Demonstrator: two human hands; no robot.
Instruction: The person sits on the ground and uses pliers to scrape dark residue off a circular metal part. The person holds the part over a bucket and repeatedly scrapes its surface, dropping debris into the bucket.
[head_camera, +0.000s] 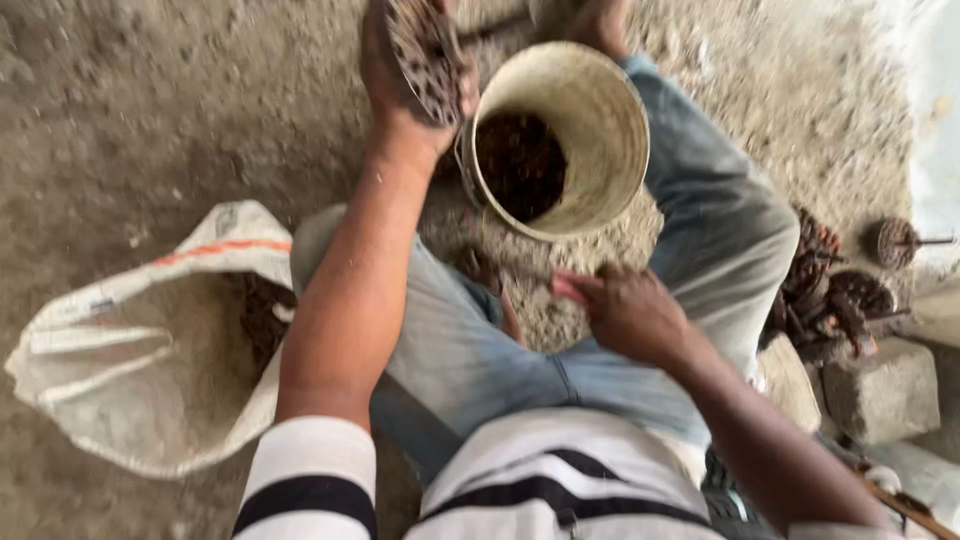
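So we're sitting on the dirt floor (150, 110) with knees apart, and our left hand (405, 75) is holding up a round, rusty, perforated metal disc (428, 50) at about 11 o'clock from the bucket, fingers wrapped around its edge. Looks to us like we're mid-sort: one piece lifted, hovering just left of the rim of the worn cream-coloured plastic bucket (600, 110), which is lying tilted between our legs with dark rusty bits (520, 165) showing inside.

Our right hand (625, 315) is resting down at 6 o'clock from the bucket, on the ground between our thighs. It's curled loosely near something pinkish, but the blur is too heavy to tell whether it's actually gripping anything.

Next move, as we're judging it, needs the disc swung a short way toward 3 o'clock to clear the bucket's rim and go in mouth-first. The rim is right beside the disc, so clipping it is the thing to watch.

Room-wise: the open white woven sack (120, 350) is slumping at 9 o'clock, just beside our left thigh, mouth facing us. At 3 o'clock there's a pile of rusty round parts (825, 290) past our right knee, plus a lone disc on a spindle (897, 241) and a grey concrete block (885, 390) at 4 o'clock. The dirt toward 10 o'clock is the loosest space for swinging an arm.
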